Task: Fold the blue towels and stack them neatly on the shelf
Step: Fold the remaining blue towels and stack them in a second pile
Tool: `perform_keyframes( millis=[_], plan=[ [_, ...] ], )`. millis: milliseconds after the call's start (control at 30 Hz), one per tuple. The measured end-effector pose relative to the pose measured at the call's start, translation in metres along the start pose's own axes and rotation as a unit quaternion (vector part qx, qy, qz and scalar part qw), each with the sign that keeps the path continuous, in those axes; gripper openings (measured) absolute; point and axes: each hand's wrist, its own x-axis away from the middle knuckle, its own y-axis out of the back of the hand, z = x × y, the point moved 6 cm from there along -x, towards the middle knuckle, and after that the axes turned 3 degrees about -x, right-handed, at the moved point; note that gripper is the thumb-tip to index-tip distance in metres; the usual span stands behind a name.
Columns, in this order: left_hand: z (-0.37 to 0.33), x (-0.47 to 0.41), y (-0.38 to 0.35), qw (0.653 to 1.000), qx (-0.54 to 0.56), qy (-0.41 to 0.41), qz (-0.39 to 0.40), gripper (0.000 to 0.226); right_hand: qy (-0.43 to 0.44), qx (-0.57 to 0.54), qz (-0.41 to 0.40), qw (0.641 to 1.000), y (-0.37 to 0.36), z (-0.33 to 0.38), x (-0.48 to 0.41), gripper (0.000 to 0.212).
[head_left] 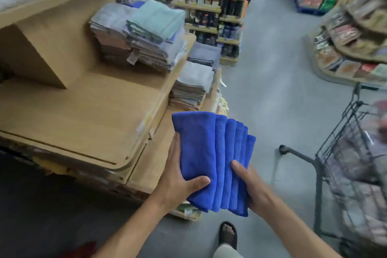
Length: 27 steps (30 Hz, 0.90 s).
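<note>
Blue towels (209, 159) — folded, plush, fanned so their edges overlap like steps — are held in the air just beside the wooden shelf (83, 115). Their long axis runs away from the person, leaning slightly left. The left hand (178, 176) and right hand (251, 186) each clamp a near side, thumbs on top.
</note>
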Motion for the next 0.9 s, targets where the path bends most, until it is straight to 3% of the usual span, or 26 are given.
perform_keyframes(
  millis=[133, 400, 633, 900],
  plan=[
    [0.028, -0.032, -0.103, 0.995, 0.033, 0.035, 0.086, 0.117, -0.021, -0.033, -0.086, 0.996, 0.100, -0.012, 0.022, 0.072],
    [0.081, -0.102, -0.267, 0.981, -0.026, 0.106, 0.160, 0.120, -0.062, -0.105, -0.135, 0.983, 0.266, -0.004, 0.033, 0.072],
    [0.095, -0.185, -0.319, 0.982, -0.041, 0.129, 0.132, 0.123, -0.082, -0.106, -0.113, 0.985, 0.346, 0.045, -0.023, 0.080],
    [0.105, -0.327, -0.358, 0.984, 0.027, 0.129, 0.120, 0.112, -0.072, -0.118, -0.100, 0.985, 0.420, 0.119, -0.131, 0.056]
  ],
)
